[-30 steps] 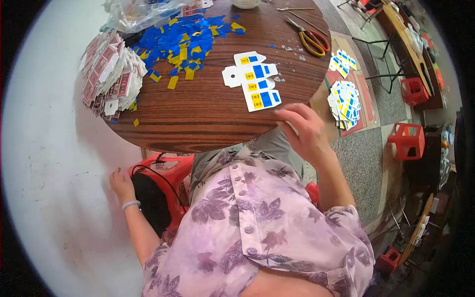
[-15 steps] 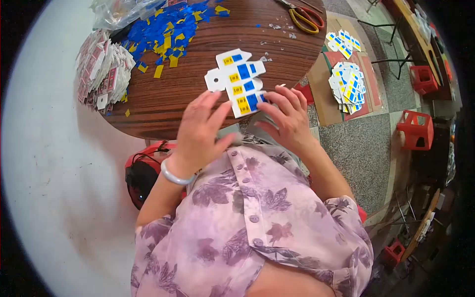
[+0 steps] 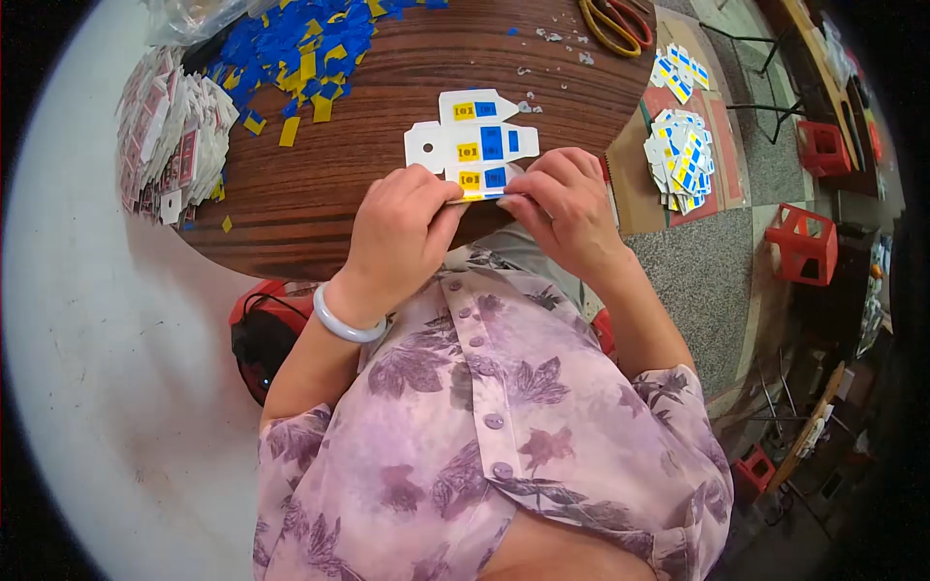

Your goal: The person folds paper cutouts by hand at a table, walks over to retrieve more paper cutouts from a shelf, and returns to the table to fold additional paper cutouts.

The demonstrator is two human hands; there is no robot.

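Left hand and right hand have closed on the printed card

Its near panel, flat a moment ago, is now tipped up. From where I stand, the notched white card with yellow and blue blocks lies at the near side of the dark, wood-grained round table. Each hand pinches a near corner, thumb against bent fingers, knuckles up, forearms slanting inward; a smooth pale bangle rings the left wrist. Thin blue and yellow scraps lie far left, by a ragged heap of cards.
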